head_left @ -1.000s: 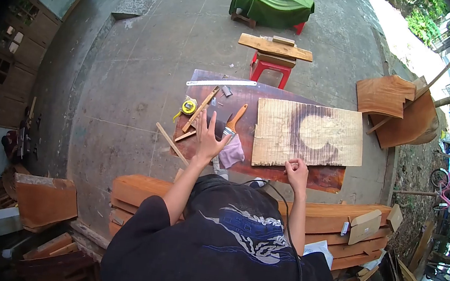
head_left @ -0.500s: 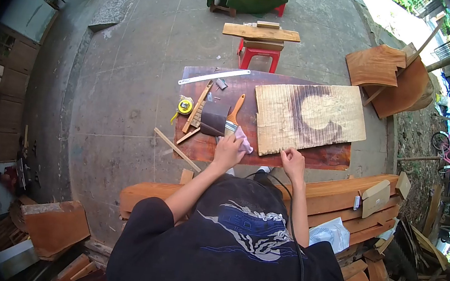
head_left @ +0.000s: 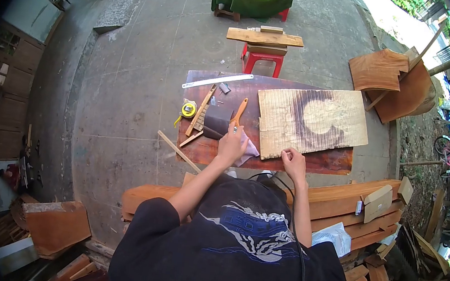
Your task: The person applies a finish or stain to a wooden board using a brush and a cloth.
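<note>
My left hand (head_left: 230, 145) is closed around the lower part of a paintbrush (head_left: 240, 112) with an orange wooden handle; its bristles are hidden under the hand. Beside that hand, to the right, lies a crumpled pink cloth (head_left: 249, 149). A dark, curved sheet (head_left: 217, 122) is just left of the brush. My right hand (head_left: 293, 165) has its fingers curled together at the near edge of a pale, ridged board (head_left: 277, 116) with a dark scorched pattern. Whether those fingers pinch anything is hidden.
The low, reddish-brown table (head_left: 322, 161) also carries a yellow tape measure (head_left: 188, 110), a wooden-handled brush (head_left: 200, 110) and a white ruler-like strip (head_left: 218, 81). A red stool (head_left: 263, 61) holding planks stands beyond. Stacked timber (head_left: 352, 196) lies close on the right.
My left hand has moved forward from the bristle end of the paintbrush to the base of its handle. My right hand stays at the board's edge. The whole view has shifted slightly.
</note>
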`<state>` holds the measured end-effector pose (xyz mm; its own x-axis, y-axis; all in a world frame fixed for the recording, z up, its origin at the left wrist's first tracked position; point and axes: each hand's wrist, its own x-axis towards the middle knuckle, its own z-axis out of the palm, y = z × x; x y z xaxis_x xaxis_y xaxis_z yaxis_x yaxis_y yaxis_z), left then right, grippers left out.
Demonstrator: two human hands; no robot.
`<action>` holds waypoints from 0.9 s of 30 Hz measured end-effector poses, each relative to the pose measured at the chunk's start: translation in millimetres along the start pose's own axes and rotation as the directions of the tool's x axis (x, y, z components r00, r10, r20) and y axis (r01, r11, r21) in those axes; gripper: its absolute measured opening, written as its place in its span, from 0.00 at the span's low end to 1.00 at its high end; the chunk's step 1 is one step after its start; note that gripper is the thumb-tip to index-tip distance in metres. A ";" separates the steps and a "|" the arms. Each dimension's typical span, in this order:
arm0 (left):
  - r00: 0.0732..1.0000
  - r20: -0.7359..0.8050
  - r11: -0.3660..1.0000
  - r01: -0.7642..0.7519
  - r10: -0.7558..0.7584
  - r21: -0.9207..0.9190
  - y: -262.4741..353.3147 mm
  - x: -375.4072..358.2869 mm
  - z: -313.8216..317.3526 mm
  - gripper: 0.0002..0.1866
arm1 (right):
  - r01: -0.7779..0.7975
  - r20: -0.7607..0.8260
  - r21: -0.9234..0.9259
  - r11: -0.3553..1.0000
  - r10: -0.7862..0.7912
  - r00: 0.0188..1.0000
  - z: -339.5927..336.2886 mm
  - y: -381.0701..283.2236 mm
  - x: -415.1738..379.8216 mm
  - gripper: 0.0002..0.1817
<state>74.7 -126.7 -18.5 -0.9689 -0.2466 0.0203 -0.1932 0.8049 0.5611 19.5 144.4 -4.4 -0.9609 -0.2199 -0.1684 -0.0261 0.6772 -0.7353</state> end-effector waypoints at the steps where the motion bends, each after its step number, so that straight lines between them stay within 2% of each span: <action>1: 0.999 0.033 0.999 0.021 -0.022 0.034 2.6 5.6 -1.3 0.29 | -0.001 0.012 -0.004 1.000 0.001 1.000 -1.9 -0.3 1.1 0.13; 3: 0.993 0.096 0.993 0.056 -0.066 0.105 7.8 16.6 -1.9 0.33 | -0.005 0.032 -0.011 1.000 0.006 0.999 -6.1 0.9 2.9 0.13; 6: 0.992 0.036 0.974 0.116 -0.125 0.196 14.2 29.9 6.2 0.32 | 0.009 0.024 0.031 0.999 -0.010 1.000 -12.5 6.6 7.0 0.13; 9: 0.981 0.036 0.964 0.178 -0.189 0.198 11.5 46.4 18.0 0.31 | 0.035 0.011 0.022 0.999 -0.035 0.999 -23.4 9.8 13.2 0.13; 12: 0.985 -0.038 0.945 0.175 -0.171 0.276 5.2 58.1 32.4 0.28 | 0.013 0.006 0.027 1.000 -0.013 1.000 -32.9 13.6 15.9 0.12; 15: 0.984 0.017 0.940 0.162 -0.175 0.301 5.1 68.6 36.2 0.23 | -0.001 0.040 0.035 0.999 -0.001 0.999 -42.6 17.2 17.6 0.12; 18: 0.992 -0.046 0.960 0.126 -0.118 0.251 16.8 68.6 27.2 0.18 | 0.035 0.054 0.022 0.999 -0.036 0.998 -48.7 29.6 26.0 0.12; 21: 0.975 -0.220 0.994 0.053 -0.032 0.092 44.9 67.4 2.5 0.16 | 0.057 0.033 0.056 0.997 -0.059 0.998 -56.6 33.5 39.2 0.13; 24: 0.946 -0.271 0.978 -0.201 0.179 -0.057 77.2 61.3 -19.7 0.17 | 0.093 0.076 0.161 0.983 -0.106 0.991 -71.9 10.0 46.9 0.17; 27: 0.894 -0.193 0.889 -0.433 0.403 -0.148 119.5 43.9 -16.1 0.15 | 0.111 0.105 0.424 0.899 -0.170 0.980 -81.6 -28.6 43.3 0.23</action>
<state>11.5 -50.0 62.8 -0.9146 -0.0001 0.4044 0.2708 0.7425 0.6127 -43.9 172.8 62.9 -0.9082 -0.4043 -0.1084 -0.0134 0.2871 -0.9578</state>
